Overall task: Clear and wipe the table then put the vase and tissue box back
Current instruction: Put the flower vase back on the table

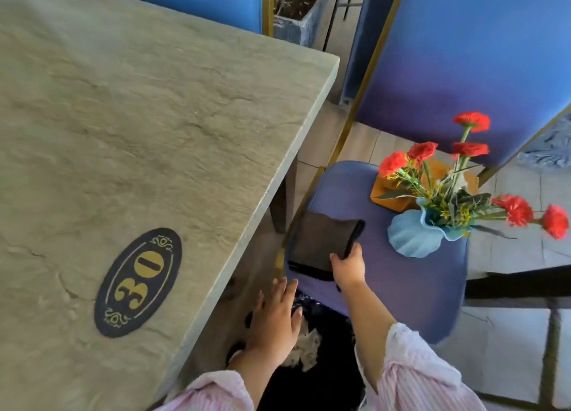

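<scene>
The grey stone table (pixel 139 132) fills the left, bare except for an oval "30" number plate (pixel 138 282). A blue chair seat (pixel 411 287) stands to its right. On the seat lie a dark folded cloth (pixel 321 243), a blue wavy vase (pixel 412 234) of red flowers (pixel 423 152) and an orange tissue box (pixel 395 194) behind the vase. My right hand (pixel 347 267) grips the cloth's near right corner. My left hand (pixel 275 321) hovers with spread fingers beside the table edge, above a black bin.
A bin with a black liner (pixel 309 376) holding crumpled paper sits on the floor between table and chair. Blue chair backs (pixel 463 55) stand to the right and behind the table. A stone planter (pixel 298 18) is at the far end.
</scene>
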`<state>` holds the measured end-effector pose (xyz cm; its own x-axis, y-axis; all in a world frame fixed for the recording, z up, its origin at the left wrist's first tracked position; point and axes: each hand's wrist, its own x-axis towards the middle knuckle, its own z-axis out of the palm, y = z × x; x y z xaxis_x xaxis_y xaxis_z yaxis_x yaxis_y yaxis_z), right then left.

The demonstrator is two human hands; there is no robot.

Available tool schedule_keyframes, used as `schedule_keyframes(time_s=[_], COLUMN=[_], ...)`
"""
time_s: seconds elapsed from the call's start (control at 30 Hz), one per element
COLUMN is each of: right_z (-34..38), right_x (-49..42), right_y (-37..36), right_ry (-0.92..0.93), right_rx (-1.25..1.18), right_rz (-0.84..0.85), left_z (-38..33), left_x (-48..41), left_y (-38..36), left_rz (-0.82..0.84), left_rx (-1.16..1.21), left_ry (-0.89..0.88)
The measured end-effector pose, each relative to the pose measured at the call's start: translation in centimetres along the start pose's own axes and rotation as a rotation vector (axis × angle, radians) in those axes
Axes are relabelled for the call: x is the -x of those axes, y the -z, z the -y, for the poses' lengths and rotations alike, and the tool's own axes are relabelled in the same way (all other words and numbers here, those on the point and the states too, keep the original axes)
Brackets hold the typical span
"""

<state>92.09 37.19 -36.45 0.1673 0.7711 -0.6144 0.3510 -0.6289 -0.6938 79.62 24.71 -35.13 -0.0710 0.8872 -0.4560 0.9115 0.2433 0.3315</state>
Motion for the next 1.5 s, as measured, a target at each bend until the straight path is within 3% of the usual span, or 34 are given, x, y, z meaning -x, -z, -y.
schedule_keyframes(time_s=[0.13,0.2,0.3,0.37,0.47,0.53,0.6,0.67,0.73,0.77,0.83,1.23,1.5], right_z=[-2.5,-3.0,-3.6,-4.0,-4.0,-3.5,-3.2,-3.5,-3.9,-3.9,-3.9,-2.0,-0.6], right_x=[0.0,0.4,-0.1,-0.9,-1.8,-2.0,-1.6,-0.8,0.1,0.2,-0.5,-7.9,-0.2], right_y=[0.5,0.6,0.7,0.7,0.6,0.5,0.7,1.7,3.4,4.5,6.5,10.6,10.4], right_ry=[0.069,0.231,0.442,0.428,0.368,0.355,0.351,0.367,0.307,0.256,0.187,0.237,0.214], right_rx=[0.406,0.686,1.008,1.165,1.211,1.153,0.893,0.424,0.039,-0.064,-0.120,-0.231,-0.157], right_rz=[-0.107,-0.161,-0.004,0.144,0.231,0.260,0.203,-0.062,-0.443,-0.584,-0.695,-0.553,-0.423], left_z=[0.5,0.5,0.4,0.1,-0.7,-1.1,-1.6,-2.6,-3.8,-4.4,-5.3,-6.4,-8.3], left_x=[-0.6,-0.9,-1.4,-1.8,-2.5,-2.8,-2.9,-3.0,-3.3,-3.5,-4.2,-5.9,-0.5], left_y=[-1.3,-1.5,-1.6,-1.4,-0.8,-0.7,-0.6,-0.3,-0.3,-0.4,-0.8,-1.9,3.9], left_rz=[0.031,0.022,0.029,0.016,0.043,0.056,0.058,0.069,0.075,0.078,0.098,0.111,0.044], left_rx=[0.001,-0.009,-0.032,-0.031,-0.025,-0.043,-0.055,-0.025,-0.012,-0.021,-0.050,-0.059,0.006], left_ry=[-0.042,-0.042,-0.041,-0.045,-0.046,-0.053,-0.051,-0.060,-0.098,-0.121,-0.154,-0.200,-0.239])
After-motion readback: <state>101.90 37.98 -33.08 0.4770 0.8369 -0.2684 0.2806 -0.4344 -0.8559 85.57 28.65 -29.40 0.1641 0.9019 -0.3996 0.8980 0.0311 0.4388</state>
